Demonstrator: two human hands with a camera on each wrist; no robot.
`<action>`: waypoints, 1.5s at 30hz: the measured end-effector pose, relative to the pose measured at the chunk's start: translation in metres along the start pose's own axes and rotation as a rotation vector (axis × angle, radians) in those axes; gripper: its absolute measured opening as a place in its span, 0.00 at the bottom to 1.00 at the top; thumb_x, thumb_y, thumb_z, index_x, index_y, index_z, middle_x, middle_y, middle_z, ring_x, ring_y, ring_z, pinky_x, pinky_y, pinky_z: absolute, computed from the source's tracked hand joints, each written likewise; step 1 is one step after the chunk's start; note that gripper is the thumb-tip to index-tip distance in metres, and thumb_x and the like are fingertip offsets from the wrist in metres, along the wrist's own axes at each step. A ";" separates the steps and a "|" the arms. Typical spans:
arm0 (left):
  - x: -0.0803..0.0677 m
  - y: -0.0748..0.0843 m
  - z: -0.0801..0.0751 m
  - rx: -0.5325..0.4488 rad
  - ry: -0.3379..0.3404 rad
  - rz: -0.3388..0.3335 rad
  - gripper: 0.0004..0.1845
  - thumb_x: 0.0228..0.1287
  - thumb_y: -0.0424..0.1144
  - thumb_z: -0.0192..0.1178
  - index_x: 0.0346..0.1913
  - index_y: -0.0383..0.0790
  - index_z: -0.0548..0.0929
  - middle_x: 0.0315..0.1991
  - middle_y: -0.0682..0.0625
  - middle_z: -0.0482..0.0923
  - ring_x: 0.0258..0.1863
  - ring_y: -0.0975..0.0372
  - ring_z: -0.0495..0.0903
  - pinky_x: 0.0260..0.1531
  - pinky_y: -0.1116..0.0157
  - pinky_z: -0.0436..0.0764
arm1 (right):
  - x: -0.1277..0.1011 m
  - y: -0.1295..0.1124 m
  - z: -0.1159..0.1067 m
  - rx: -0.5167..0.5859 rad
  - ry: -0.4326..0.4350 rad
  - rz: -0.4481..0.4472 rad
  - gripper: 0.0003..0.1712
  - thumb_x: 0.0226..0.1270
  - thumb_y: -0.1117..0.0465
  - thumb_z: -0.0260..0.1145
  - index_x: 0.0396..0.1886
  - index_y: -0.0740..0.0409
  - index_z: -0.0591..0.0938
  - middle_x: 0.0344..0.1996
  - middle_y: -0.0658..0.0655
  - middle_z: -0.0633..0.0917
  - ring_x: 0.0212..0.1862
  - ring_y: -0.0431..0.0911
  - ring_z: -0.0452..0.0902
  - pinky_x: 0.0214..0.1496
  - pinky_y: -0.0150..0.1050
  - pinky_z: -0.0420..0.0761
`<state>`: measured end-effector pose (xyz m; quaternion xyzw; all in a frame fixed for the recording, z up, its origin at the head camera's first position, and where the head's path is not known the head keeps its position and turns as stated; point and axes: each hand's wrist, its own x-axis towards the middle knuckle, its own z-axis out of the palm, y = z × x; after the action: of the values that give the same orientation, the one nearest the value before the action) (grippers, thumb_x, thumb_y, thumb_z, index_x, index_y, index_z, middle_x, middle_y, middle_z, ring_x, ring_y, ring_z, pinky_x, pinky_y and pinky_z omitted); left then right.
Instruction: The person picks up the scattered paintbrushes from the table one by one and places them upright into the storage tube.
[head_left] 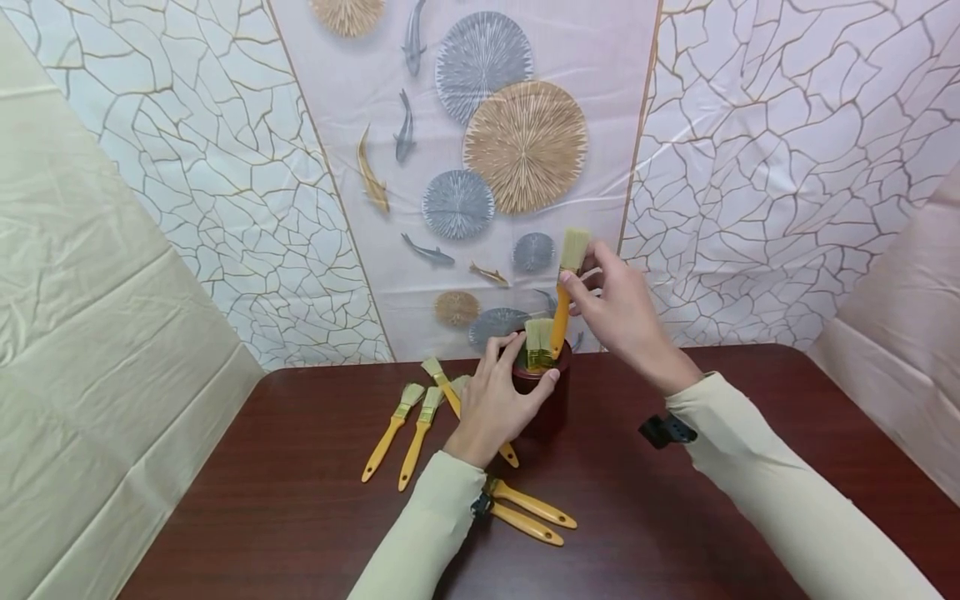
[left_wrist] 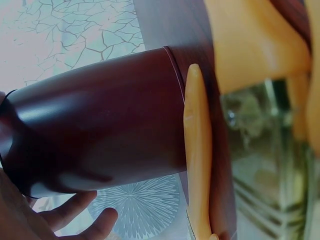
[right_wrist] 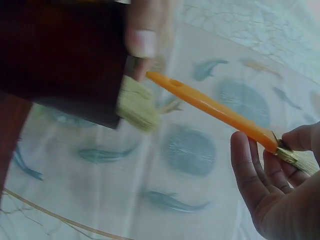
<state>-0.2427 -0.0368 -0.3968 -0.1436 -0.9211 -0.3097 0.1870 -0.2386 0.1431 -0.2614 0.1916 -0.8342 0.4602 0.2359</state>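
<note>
Right hand [head_left: 618, 308] pinching a paintbrush [head_left: 562, 312], bristles [head_left: 576, 247] up, dark cup [left_wrist: 110, 120] below, apparently clasped by left hand [head_left: 495, 408]

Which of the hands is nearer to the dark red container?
Left. The left hand grips the dark red container near its rim; the right hand is above it, holding a brush.

Head view — facing forward-down, wrist views — close, cup [left_wrist: 100, 120] shared

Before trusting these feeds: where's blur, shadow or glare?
Head: held brush fairly clear, faint sheen on the tabletop; left wrist: nearest brush out of focus, cup shadowed at one end; right wrist: cup almost black, bristles at its rim blurred.
</note>
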 end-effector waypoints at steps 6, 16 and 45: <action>0.001 0.003 0.000 0.005 -0.001 0.002 0.46 0.68 0.77 0.52 0.81 0.55 0.68 0.71 0.55 0.68 0.31 0.61 0.72 0.22 0.64 0.70 | -0.004 0.017 0.010 -0.110 -0.061 0.049 0.14 0.76 0.65 0.65 0.55 0.65 0.75 0.46 0.65 0.85 0.44 0.61 0.89 0.36 0.44 0.85; 0.005 0.009 0.000 -0.011 0.003 0.009 0.45 0.68 0.76 0.54 0.81 0.55 0.69 0.72 0.56 0.68 0.33 0.61 0.74 0.24 0.64 0.72 | -0.008 0.034 0.010 -0.182 -0.121 0.038 0.09 0.79 0.64 0.63 0.51 0.63 0.75 0.42 0.65 0.87 0.45 0.59 0.88 0.41 0.51 0.83; 0.001 0.001 0.000 0.016 0.011 0.005 0.45 0.68 0.75 0.54 0.81 0.53 0.69 0.72 0.55 0.68 0.43 0.58 0.79 0.28 0.64 0.73 | -0.019 0.060 0.032 -0.313 -0.187 0.112 0.09 0.71 0.58 0.74 0.37 0.60 0.85 0.37 0.60 0.84 0.39 0.54 0.78 0.42 0.49 0.75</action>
<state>-0.2429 -0.0360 -0.3957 -0.1427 -0.9223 -0.3024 0.1939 -0.2624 0.1476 -0.3272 0.1479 -0.9233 0.3173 0.1581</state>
